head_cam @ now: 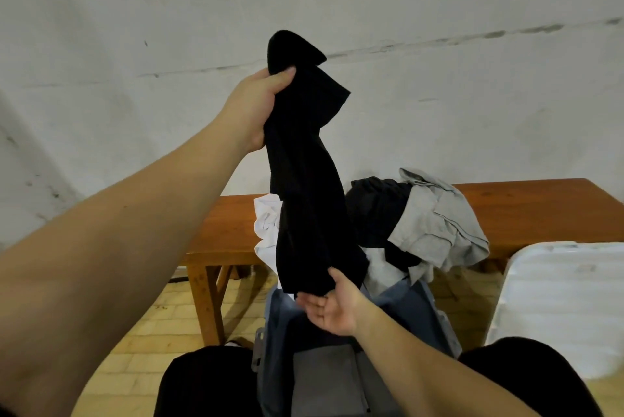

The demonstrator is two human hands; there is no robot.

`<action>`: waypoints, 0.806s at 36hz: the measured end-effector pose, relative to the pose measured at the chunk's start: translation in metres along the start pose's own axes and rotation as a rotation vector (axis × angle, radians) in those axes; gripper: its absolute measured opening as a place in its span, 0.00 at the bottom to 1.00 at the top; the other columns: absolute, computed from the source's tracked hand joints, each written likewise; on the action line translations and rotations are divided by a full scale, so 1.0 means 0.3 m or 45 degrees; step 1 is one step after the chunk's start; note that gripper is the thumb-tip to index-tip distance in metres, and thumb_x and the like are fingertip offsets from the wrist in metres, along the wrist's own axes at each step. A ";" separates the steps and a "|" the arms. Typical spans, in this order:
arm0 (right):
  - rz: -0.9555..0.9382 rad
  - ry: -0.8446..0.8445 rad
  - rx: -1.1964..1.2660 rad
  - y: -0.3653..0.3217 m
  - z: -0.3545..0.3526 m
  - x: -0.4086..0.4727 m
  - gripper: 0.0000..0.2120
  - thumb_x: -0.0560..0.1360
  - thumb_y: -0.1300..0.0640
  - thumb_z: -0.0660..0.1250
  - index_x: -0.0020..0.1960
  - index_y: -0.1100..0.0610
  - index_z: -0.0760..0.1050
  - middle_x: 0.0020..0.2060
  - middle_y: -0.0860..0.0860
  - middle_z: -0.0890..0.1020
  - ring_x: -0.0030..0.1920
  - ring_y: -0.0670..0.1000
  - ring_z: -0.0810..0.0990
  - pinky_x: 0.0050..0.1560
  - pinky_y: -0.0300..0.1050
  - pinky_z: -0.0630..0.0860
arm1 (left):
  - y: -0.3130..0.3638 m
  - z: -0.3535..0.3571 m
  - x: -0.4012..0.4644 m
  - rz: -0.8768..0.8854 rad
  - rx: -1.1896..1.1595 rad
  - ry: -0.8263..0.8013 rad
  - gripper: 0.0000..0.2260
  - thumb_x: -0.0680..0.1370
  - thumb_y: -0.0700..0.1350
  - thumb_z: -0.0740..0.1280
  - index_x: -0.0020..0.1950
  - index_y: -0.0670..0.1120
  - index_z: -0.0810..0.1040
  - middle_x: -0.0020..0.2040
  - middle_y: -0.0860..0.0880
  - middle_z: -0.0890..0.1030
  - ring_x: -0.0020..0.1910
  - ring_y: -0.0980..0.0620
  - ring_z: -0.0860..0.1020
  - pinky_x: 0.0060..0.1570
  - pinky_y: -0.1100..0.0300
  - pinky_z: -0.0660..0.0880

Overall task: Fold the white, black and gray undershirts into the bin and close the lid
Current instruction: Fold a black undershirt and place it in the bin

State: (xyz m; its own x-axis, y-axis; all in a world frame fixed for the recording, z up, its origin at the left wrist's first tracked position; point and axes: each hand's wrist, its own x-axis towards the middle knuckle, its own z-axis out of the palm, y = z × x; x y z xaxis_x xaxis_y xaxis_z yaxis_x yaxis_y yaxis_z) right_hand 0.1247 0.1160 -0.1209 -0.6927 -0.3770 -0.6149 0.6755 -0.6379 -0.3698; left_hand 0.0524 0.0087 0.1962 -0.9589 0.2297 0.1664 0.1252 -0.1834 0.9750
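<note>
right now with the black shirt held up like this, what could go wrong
The left hand grips only the top of the bunched black undershirt, and the right hand merely touches its hem, so it could slip or fold crooked. It hangs near the pile of undershirts on the wooden bench, and might drag some off.

Bin point(422, 301) before bench point(526, 210); lid point(557, 301) at right.
</note>
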 end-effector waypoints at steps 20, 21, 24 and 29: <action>-0.971 0.105 -1.341 -0.339 0.053 -0.349 0.06 0.80 0.64 0.63 0.49 0.55 0.76 0.39 0.49 0.83 0.42 0.46 0.79 0.46 0.40 0.76 | -0.213 -0.206 -0.045 -0.170 0.273 0.240 0.09 0.80 0.45 0.67 0.59 0.44 0.80 0.53 0.43 0.85 0.49 0.45 0.85 0.47 0.52 0.81; -1.027 0.136 -1.452 -0.364 0.080 -0.382 0.04 0.81 0.61 0.63 0.48 0.55 0.76 0.38 0.48 0.82 0.39 0.45 0.79 0.45 0.40 0.75 | -0.229 -0.209 -0.050 -0.196 0.321 0.232 0.08 0.80 0.45 0.67 0.57 0.45 0.80 0.53 0.43 0.84 0.50 0.45 0.84 0.49 0.51 0.81; -1.221 0.314 -1.807 -0.425 0.164 -0.465 0.10 0.80 0.51 0.65 0.47 0.57 0.76 0.33 0.45 0.76 0.34 0.43 0.74 0.43 0.42 0.72 | -0.274 -0.207 -0.064 -0.255 0.506 0.167 0.08 0.79 0.48 0.68 0.56 0.47 0.80 0.53 0.45 0.84 0.52 0.45 0.83 0.57 0.47 0.79; -1.381 0.349 -2.023 -0.477 0.274 -0.548 0.06 0.81 0.49 0.62 0.49 0.49 0.75 0.45 0.43 0.75 0.44 0.41 0.75 0.46 0.30 0.67 | -0.300 -0.160 -0.085 -0.304 0.758 0.039 0.08 0.79 0.48 0.66 0.55 0.47 0.80 0.52 0.46 0.84 0.51 0.46 0.82 0.58 0.47 0.78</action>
State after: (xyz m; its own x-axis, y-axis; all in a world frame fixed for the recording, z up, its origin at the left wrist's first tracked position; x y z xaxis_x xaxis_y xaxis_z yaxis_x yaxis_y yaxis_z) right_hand 0.1212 0.2140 0.0905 -0.9612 -0.1045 0.2555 -0.2590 0.6618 -0.7035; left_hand 0.0533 -0.0265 0.0972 -0.9836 0.1696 -0.0613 0.0186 0.4337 0.9009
